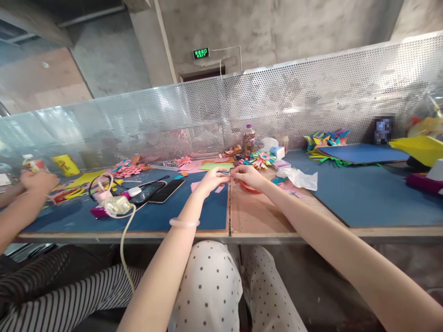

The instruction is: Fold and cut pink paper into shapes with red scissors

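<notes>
"Pink paper (219, 189), where was it?"
"On the tabletop (256, 216), well back from its front edge, just beside the left hand (210, 180)."
"And the fingers?"
"Both hands' fingers were near each other; I couldn't tell whether they were clamped on something small. A red ring (249, 189) lay under the right hand (249, 177)."

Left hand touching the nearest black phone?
Apart. The head view shows a strip of bare blue mat between the left hand and the right edge of the black phone.
</notes>
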`<state>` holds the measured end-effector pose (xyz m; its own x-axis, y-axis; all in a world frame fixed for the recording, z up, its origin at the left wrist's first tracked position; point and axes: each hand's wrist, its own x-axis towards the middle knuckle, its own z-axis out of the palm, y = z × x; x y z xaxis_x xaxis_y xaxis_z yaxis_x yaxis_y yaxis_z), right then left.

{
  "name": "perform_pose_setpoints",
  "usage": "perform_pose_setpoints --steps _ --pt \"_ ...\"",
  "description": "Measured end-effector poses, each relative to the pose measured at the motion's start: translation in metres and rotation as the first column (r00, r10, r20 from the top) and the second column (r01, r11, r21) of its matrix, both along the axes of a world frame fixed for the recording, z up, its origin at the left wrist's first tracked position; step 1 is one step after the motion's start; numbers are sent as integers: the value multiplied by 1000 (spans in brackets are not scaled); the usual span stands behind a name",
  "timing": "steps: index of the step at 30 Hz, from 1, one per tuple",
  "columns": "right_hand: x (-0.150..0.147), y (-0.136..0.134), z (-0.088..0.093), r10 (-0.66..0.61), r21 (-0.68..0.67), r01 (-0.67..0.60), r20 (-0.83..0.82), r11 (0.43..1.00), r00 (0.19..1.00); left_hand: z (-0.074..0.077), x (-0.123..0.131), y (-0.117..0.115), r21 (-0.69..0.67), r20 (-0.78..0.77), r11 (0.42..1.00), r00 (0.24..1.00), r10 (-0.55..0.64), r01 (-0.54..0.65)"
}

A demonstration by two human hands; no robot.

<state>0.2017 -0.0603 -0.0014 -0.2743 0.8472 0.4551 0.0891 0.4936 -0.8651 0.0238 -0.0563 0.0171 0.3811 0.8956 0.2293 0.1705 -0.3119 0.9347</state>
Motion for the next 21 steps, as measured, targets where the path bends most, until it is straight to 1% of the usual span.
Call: perform_pose_setpoints --steps 3,6,9,13,15,21 --pt "1 -1 2 -33 -2 33 -4 999 999 2 1 -4 -31 0 1000 1000 -3 3" --pt "1 1 2 -68 -3 68 -18 998 997 4 1 -8 -59 -30 997 998 -49 47" --pt "1 2 2 -60 -33 58 -57 998 997 6 2 -10 -72 -53 993 994 -94 90" --pt "0 0 2 -30 -91 18 -139 996 990 9 2 -13 -89 -38 988 991 -127 123" --pt "-1 -1 1 -25 -96 10 -157 995 987 9 1 -13 -95 -22 987 991 -130 127" --pt "-3 3 -1 -117 -34 113 -152 993 981 7 1 -9 -112 25 987 993 -115 117"
